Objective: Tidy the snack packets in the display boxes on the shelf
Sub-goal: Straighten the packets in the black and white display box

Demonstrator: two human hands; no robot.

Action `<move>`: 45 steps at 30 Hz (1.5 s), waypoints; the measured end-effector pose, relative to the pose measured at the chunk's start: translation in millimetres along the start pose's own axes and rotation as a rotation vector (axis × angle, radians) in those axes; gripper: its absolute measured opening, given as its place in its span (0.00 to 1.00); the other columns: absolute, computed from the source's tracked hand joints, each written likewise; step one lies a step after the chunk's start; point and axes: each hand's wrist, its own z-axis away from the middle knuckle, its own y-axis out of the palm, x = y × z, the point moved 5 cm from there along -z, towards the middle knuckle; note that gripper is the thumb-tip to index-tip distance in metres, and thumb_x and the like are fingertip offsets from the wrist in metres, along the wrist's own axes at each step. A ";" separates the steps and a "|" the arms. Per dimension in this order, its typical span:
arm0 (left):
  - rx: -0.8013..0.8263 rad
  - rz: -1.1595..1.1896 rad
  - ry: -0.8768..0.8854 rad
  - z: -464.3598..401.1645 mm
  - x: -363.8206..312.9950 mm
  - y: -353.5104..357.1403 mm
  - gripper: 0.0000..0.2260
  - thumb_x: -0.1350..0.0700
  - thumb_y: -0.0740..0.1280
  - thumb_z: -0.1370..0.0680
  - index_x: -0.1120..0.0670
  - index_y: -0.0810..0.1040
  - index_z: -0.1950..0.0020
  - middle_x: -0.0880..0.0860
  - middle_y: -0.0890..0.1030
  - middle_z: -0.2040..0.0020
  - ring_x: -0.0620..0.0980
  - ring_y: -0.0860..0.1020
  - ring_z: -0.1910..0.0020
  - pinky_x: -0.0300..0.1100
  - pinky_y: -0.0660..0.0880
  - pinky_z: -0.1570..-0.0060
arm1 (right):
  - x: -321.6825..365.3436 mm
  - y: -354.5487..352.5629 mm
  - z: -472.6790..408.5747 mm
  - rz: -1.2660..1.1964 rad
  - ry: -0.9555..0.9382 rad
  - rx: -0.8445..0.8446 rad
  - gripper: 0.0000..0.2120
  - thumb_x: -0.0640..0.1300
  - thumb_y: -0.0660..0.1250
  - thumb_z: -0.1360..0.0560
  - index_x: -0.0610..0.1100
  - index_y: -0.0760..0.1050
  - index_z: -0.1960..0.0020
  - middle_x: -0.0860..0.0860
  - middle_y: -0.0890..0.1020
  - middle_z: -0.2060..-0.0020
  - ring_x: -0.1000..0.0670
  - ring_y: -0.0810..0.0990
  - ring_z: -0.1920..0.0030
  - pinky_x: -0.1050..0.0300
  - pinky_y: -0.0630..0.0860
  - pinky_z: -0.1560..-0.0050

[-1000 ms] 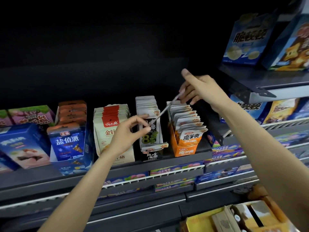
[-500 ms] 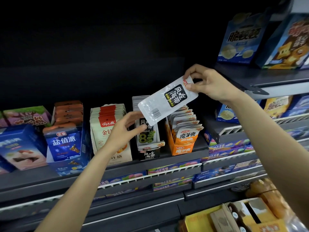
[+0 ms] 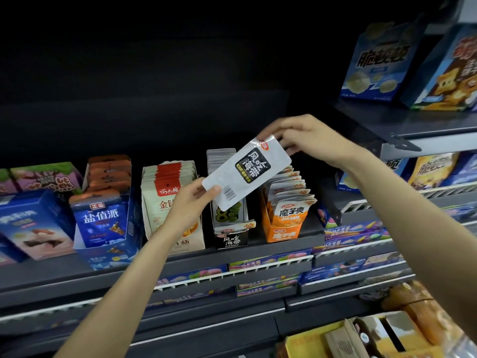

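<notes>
both hands, left hand (image 3: 192,202) & right hand (image 3: 307,136), pinch white packet (image 3: 247,171) by its ends; next: slot into black box (image 3: 231,236).

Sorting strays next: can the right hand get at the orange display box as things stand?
Probably not yet: the right hand pinches the white packet, as does the left hand. The orange display box sits unobstructed just below.

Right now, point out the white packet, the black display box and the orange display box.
white packet (image 3: 247,171): head view, on its black label.
black display box (image 3: 231,239): head view, on its front panel.
orange display box (image 3: 283,233): head view, on its front panel.
</notes>
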 end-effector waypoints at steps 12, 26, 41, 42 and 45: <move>-0.023 -0.986 0.376 -25.3 -20.7 -18.5 0.10 0.58 0.68 0.24 0.57 0.81 0.43 0.57 0.78 0.46 0.56 0.80 0.57 0.47 0.77 0.61 | 4.1 4.9 -12.4 0.115 -0.083 -0.229 0.03 0.46 0.70 0.26 0.48 0.77 0.57 0.52 0.78 0.62 0.50 0.83 0.62 0.54 0.82 0.64; 0.207 -1.212 0.474 -44.1 -29.7 -37.7 0.15 0.56 0.67 0.24 0.47 0.79 0.37 0.48 0.75 0.36 0.52 0.67 0.34 0.55 0.66 0.39 | -2.7 63.8 -36.9 0.865 -0.118 -0.135 0.11 0.50 0.61 0.21 0.46 0.75 0.43 0.45 0.82 0.55 0.41 0.80 0.53 0.54 0.69 0.61; 0.061 -1.251 0.520 -27.6 -25.6 -28.7 0.18 0.45 0.71 0.28 0.48 0.79 0.40 0.49 0.79 0.42 0.52 0.72 0.39 0.53 0.70 0.44 | -6.0 107.3 -41.4 1.264 -0.251 -0.085 0.26 0.58 0.79 0.43 0.43 0.79 0.53 0.48 0.82 0.62 0.47 0.81 0.63 0.58 0.74 0.65; 0.025 -1.241 0.561 -24.9 -27.3 -26.1 0.17 0.47 0.72 0.28 0.50 0.79 0.42 0.50 0.80 0.44 0.53 0.73 0.41 0.52 0.72 0.46 | -4.8 105.2 -37.1 1.193 -0.289 -0.099 0.24 0.56 0.79 0.41 0.42 0.78 0.53 0.47 0.81 0.63 0.46 0.80 0.63 0.58 0.73 0.66; -0.015 -1.173 0.763 -13.8 -32.5 -16.3 0.10 0.52 0.69 0.27 0.52 0.80 0.47 0.51 0.80 0.49 0.52 0.75 0.46 0.48 0.71 0.50 | 0.5 84.4 -15.0 0.852 -0.289 -0.139 0.12 0.49 0.72 0.29 0.43 0.74 0.53 0.50 0.77 0.60 0.48 0.77 0.58 0.57 0.69 0.62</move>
